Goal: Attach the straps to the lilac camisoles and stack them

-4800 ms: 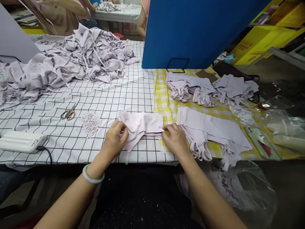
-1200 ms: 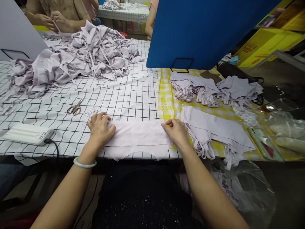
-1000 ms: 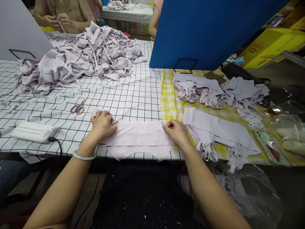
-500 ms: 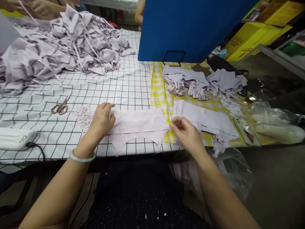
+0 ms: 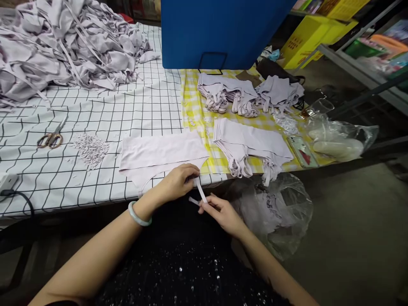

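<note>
A pale lilac garment piece (image 5: 159, 151) lies flat at the table's front edge. My left hand (image 5: 178, 182) is closed on the upper part of its narrow strap (image 5: 200, 190), beside the garment's right lower corner. Just past the table edge, my right hand (image 5: 222, 212) pinches the strap lower down, and a short end pokes out to the left of its fingers. To the right is a neat stack of similar pieces (image 5: 251, 138), their straps hanging toward the front.
A large heap of lilac garments (image 5: 73, 51) fills the back left. Scissors (image 5: 52, 136) and small scraps (image 5: 91, 149) lie left. A blue board (image 5: 216, 34) stands behind another stack (image 5: 228, 87). A phone (image 5: 302, 151) and plastic bag (image 5: 338, 138) are right.
My left hand has moved right and down from the garment's left side to the strap. My right hand has come left and down, now pinching the strap. The view has shifted to the right.
</note>
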Available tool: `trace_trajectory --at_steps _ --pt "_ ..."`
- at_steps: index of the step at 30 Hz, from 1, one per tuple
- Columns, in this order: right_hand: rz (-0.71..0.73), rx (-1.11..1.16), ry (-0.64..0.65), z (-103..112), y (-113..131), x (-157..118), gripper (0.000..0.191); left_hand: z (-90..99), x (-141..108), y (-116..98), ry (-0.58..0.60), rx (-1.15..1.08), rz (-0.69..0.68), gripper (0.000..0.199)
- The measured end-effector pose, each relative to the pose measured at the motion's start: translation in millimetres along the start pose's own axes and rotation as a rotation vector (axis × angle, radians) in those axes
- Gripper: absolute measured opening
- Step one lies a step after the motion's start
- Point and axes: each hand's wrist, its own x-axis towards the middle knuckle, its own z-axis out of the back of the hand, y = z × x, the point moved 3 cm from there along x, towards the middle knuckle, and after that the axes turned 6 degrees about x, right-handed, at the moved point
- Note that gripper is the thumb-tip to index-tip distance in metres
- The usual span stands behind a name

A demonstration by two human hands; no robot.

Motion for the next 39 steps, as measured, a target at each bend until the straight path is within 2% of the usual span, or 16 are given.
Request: trace_trajectory --at_steps 4,7,10,14,18,21,25,28,31,33,35,39 --pt "-0.02 -0.023 -0.053 26.3 33.9 -39.8 0.044 -8.8 -7.8 -0.8 -0.041 0.062 -0.036 0.03" --pt "-0.01 0.073 0.046 40.2 61.5 -46.5 0.028 -15.8 -8.3 -0.7 -0.046 0.106 -0.05 0.022" --pt "0.078 0.165 0.056 51.8 89.3 -34.7 0.022 -18.0 -7.7 -1.3 -0.053 0.137 -0.063 0.02" --pt "0.215 0.155 -0.055 59.5 116.3 -2.3 0.02 -16.5 -8.1 -3.4 -0.035 0.149 -0.063 0.019" --pt "0.398 0.094 -0.154 55.4 130.7 33.2 0.02 -14.8 -9.1 -6.7 -0.042 0.144 -0.07 0.018" --pt "0.417 0.21 -0.217 46.3 133.0 53.9 0.024 -15.8 -9.7 -8.0 -0.05 0.137 -0.071 0.019" --pt "0.234 0.448 -0.169 26.1 126.5 67.7 0.033 -11.6 -7.7 -8.2 -0.056 0.015 -0.023 0.025" --pt "0.194 0.374 -0.175 13.2 120.4 66.3 0.034 6.7 -4.9 -5.9 -0.177 -0.346 0.22 0.029" --pt "0.187 0.244 -0.182 2.9 111.6 60.3 0.035 29.3 -4.4 -7.4 -0.315 -0.728 0.461 0.023" --pt "0.174 0.196 -0.158 -3.3 104.2 55.8 0.034 39.6 -4.5 -11.5 -0.307 -0.86 0.521 0.018" --pt "0.15 0.174 -0.132 -8.8 95.7 51.8 0.033 43.4 -6.3 -14.4 -0.25 -0.907 0.554 0.015" --pt "0.111 0.151 -0.135 -16.1 80.0 45.4 0.034 36.0 -14.0 -14.7 -0.169 -0.806 0.555 0.019"
